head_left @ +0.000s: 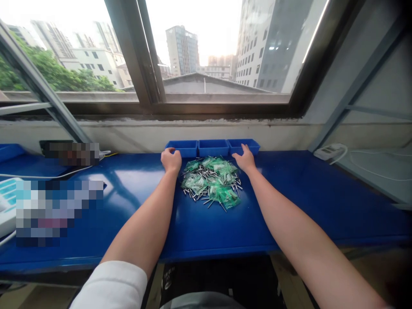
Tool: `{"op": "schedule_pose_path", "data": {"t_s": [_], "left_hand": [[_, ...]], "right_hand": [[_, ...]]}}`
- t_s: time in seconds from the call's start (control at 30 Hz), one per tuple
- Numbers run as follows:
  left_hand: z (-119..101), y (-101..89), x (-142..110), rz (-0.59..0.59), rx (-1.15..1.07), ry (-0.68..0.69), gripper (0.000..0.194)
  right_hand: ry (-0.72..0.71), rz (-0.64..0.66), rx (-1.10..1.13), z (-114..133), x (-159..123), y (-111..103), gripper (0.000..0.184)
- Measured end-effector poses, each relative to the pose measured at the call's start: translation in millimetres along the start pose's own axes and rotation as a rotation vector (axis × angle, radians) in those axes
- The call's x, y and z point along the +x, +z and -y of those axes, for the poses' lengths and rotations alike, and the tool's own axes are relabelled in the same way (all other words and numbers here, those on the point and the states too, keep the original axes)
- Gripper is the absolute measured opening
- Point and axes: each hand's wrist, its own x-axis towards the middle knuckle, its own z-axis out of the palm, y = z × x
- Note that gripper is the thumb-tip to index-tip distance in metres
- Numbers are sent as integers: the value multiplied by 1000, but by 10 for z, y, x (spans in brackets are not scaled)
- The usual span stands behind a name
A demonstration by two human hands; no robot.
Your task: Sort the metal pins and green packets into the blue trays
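Observation:
Three blue plastic bins stand side by side in a row by the wall: a left bin [186, 149], a middle bin [213, 148] and a right bin [252, 146]. My left hand [171, 160] is closed at the front left corner of the left bin, its fingers curled over the edge. My right hand [245, 159] rests against the front of the right bin, thumb and fingers apart. Between my hands lies a pile of short metal pins [206, 171], mixed with green-tinted clear plastic bags [222, 195], some with pins inside.
The pile sits on a blue tabletop [135, 206]. To the left are a blurred-out item [54, 210], a white rack [8, 201] and a cable [64, 175]. A power strip [331, 151] lies at the back right. Metal shelf posts [38, 81] and a window frame the table.

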Motion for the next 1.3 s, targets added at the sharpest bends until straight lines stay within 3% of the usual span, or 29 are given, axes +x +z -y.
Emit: {"op": "schedule_pose_path", "data": {"t_s": [0.1, 0.2, 0.33, 0.43, 0.53, 0.67, 0.77, 1.0, 1.17, 1.3], "left_hand": [[-57, 18, -89, 169, 76, 154, 33], [-102, 62, -193, 404, 135, 339, 32], [-110, 139, -287, 510, 190, 514, 43], [-122, 156, -319, 533, 221, 564, 45], [-190, 111, -356, 474, 222, 611, 46], [-363, 8, -459, 451, 201, 725, 46], [-482, -38, -554, 484, 191, 798, 46], [-559, 2, -663, 612, 144, 794, 41], [-533, 75, -665, 609, 49, 812, 27], [-524, 75, -653, 575, -13, 771, 28]], "right_hand": [[-66, -18, -39, 47, -53, -12, 58], [-148, 177, -91, 147, -154, -26, 49], [-215, 385, -275, 304, -293, -27, 64], [-251, 425, -303, 363, -346, -8, 70], [-281, 378, -259, 356, -351, 3, 70], [-361, 261, -144, 323, -323, 8, 62], [-388, 267, 14, 324, -310, 16, 52], [-345, 292, 323, 364, -350, 51, 38], [-344, 317, 387, 392, -371, 80, 26], [-364, 237, 365, 435, -384, 82, 18]]}}
